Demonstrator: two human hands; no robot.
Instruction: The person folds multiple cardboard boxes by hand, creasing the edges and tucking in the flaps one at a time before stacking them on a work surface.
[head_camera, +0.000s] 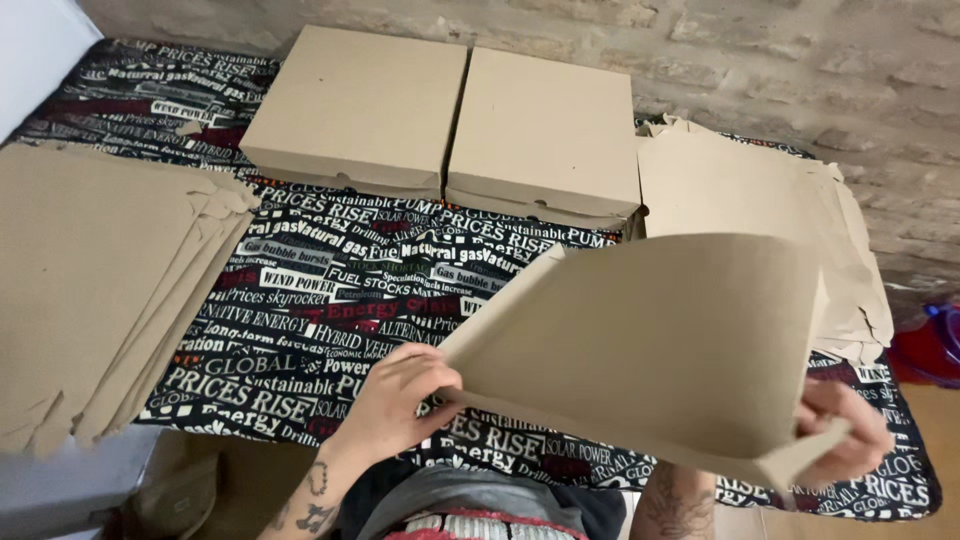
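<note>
**Flat cardboard sheet held up over the printed cloth**

We see the left hand (400, 395) pinching the near-left edge of a flat cardboard sheet (660, 340), fingers closed on it. The right hand (850, 430) grips the sheet's near-right corner. The sheet tilts above the black printed cloth (330, 290). Two folded boxes (450, 115) sit side by side at the far edge. Stacks of flat blanks lie at left (90, 270) and right (770, 200).
</note>
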